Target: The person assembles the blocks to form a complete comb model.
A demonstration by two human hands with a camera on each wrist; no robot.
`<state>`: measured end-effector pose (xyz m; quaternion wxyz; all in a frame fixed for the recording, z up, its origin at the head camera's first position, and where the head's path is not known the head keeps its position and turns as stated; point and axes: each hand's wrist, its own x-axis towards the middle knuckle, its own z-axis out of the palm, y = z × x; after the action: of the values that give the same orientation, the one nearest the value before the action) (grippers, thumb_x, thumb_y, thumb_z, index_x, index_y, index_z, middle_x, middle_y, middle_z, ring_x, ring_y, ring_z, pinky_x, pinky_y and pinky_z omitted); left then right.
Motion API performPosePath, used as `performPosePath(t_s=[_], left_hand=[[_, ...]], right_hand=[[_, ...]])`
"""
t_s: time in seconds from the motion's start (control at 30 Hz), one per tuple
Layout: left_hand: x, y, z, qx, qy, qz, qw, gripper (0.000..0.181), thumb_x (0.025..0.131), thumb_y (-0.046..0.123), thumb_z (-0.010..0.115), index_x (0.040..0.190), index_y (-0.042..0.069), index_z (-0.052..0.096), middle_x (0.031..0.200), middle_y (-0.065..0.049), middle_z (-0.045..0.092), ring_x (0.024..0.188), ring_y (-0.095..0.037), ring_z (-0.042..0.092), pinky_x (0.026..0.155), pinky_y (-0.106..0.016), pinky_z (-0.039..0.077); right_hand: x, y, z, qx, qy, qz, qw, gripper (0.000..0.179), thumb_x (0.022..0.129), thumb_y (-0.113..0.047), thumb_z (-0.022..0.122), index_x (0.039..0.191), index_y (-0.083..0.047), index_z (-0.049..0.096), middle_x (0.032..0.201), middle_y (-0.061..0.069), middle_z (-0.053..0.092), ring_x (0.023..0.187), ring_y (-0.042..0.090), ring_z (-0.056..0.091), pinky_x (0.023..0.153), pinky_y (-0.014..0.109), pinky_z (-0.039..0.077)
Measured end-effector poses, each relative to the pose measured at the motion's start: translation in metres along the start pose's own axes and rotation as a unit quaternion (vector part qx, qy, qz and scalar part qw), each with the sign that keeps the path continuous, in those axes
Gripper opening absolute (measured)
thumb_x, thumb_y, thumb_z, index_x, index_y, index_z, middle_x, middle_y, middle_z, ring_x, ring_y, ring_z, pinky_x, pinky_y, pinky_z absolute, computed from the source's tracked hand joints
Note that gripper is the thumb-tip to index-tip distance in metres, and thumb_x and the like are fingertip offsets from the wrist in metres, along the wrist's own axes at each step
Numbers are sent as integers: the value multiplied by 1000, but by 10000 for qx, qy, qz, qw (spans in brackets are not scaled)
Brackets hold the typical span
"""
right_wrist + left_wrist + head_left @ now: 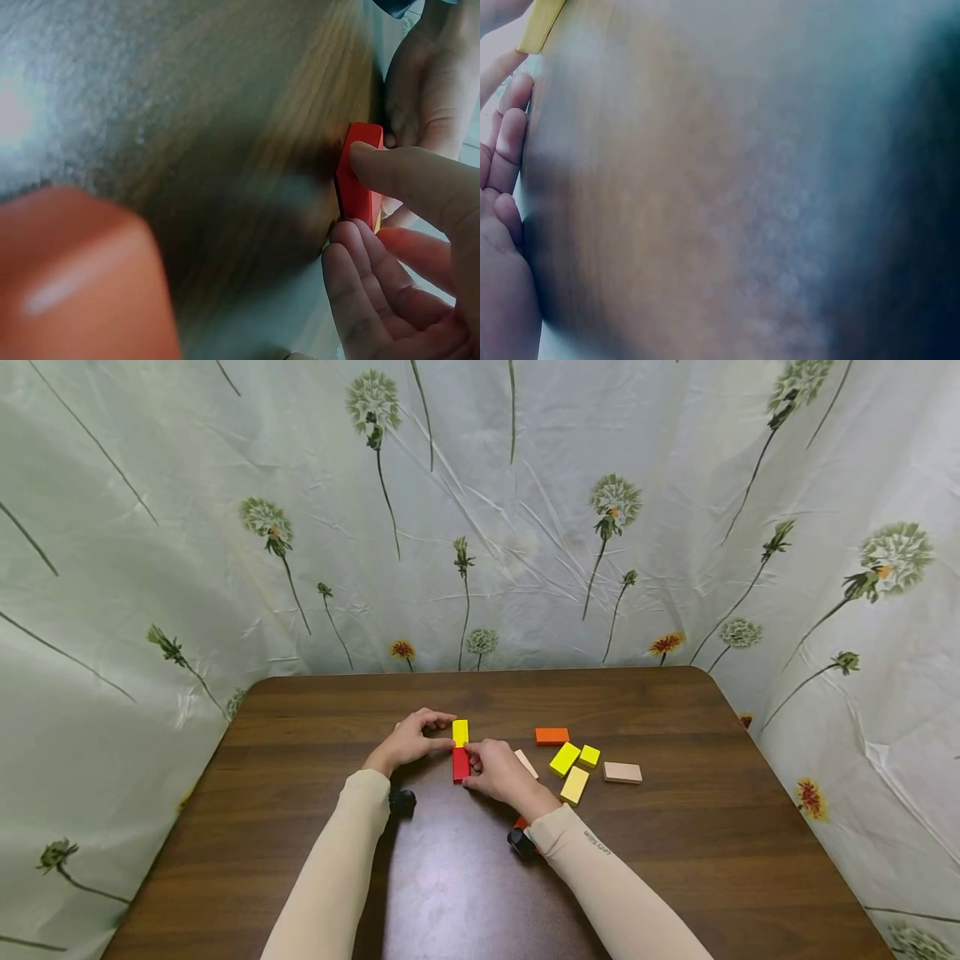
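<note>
On the wooden table a yellow block (461,732) and a red block (461,766) lie end to end in one line, the yellow one farther away. My left hand (412,739) is at the left of the yellow block, holding it between thumb and index finger; its other fingers show below the yellow block (541,26) in the left wrist view. From the right, my right hand (504,770) grips the red block. In the right wrist view, the right thumb presses on the red block (363,193), with the fingertips close to its other end.
Right of the hands lie an orange block (552,737), a yellow block (564,759), a small yellow block (589,756), a pale yellow block (574,785) and a pale wooden block (622,772). Another pale block (527,763) is partly behind the right hand. A red-orange block (75,277) sits by the right wrist.
</note>
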<state>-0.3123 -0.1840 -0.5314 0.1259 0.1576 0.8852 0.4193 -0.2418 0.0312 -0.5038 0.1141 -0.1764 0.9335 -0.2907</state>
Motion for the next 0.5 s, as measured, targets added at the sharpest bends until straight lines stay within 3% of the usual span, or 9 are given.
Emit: performPosePath(t_s=[0.2, 0.5], left_hand=[[0, -1, 0, -69, -24, -17, 10000, 53, 93, 33, 86, 142, 20, 71, 130, -7, 66, 124, -26, 58, 110, -49, 46], [0, 1, 1, -51, 0, -42, 10000, 54, 92, 34, 87, 141, 20, 71, 130, -6, 66, 122, -25, 59, 110, -50, 44]], right_hand=[[-2, -2, 0, -266, 117, -261, 9992, 56, 89, -15, 90, 139, 1, 70, 96, 9, 67, 84, 15, 57, 80, 29, 56], [-2, -2, 0, -231, 144, -231, 9994, 56, 89, -15, 90, 138, 1, 71, 97, 8, 68, 84, 14, 59, 81, 28, 57]])
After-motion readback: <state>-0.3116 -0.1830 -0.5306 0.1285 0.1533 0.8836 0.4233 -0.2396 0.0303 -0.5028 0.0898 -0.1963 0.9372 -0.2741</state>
